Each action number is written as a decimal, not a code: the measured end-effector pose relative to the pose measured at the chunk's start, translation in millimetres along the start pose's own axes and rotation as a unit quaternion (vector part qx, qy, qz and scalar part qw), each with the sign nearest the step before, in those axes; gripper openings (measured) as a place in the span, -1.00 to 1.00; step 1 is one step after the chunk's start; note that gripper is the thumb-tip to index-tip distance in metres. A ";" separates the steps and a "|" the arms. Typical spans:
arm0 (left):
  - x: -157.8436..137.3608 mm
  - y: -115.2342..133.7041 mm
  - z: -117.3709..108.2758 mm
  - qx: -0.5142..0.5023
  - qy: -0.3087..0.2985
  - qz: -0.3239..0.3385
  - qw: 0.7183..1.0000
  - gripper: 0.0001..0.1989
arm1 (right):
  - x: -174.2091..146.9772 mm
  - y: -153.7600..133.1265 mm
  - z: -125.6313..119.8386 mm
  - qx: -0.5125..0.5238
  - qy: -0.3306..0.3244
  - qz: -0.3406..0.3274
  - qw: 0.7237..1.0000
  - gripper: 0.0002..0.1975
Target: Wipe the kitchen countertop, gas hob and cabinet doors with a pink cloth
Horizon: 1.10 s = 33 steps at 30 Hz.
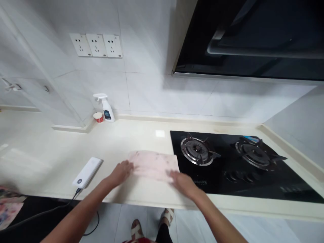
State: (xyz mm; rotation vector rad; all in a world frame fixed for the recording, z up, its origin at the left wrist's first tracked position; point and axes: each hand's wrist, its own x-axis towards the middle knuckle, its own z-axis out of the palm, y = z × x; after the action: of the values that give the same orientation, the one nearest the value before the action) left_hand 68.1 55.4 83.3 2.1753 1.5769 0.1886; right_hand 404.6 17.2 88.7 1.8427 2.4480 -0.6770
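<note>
A pale pink cloth (pixel 155 164) with small darker marks is stretched out low over the cream countertop (pixel 141 195), just left of the gas stove. Its left edge is in the fingers of my left hand (pixel 123 171), which are closed on it. My right hand (pixel 182 182) grips the lower right part, close to the stove's edge. Motion blurs the fingers and the cloth a little. I cannot tell whether the cloth's middle touches the counter.
Right of the cloth lies the black gas stove (pixel 217 182), under a dark range hood (pixel 248 67). A white power bank (pixel 87 172) with a black cable sits near the front edge. By the wall stand a spray bottle (pixel 107 111) and a small red-and-white cup (pixel 98 117).
</note>
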 end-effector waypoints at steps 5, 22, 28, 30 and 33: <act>-71.9 -39.4 53.5 -0.034 0.022 -0.013 0.999 -0.47 | -39.7 15.8 39.7 0.198 -0.096 -0.035 0.975 -0.73; -72.2 -71.5 91.5 -0.107 0.335 -0.111 0.930 -0.66 | 83.7 -137.3 113.4 0.088 0.060 -0.165 0.981 -0.48; -66.5 -64.8 90.7 -0.043 0.304 -0.107 0.946 -0.67 | 73.0 -58.4 45.3 0.097 0.214 -0.059 0.970 -0.57; -64.9 -61.6 91.9 -0.012 0.304 -0.110 0.946 -0.66 | 63.9 -22.0 24.2 0.042 0.246 0.007 0.968 -0.61; -63.4 -62.7 95.1 0.014 0.314 -0.111 0.943 -0.64 | 40.2 30.3 23.3 -0.045 0.243 0.100 0.964 -0.64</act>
State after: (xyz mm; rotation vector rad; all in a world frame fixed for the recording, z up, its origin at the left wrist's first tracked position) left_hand 26.5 -13.7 -19.1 2.0417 2.1511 0.8611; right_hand 414.1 52.7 47.2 2.4058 2.4309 -0.1037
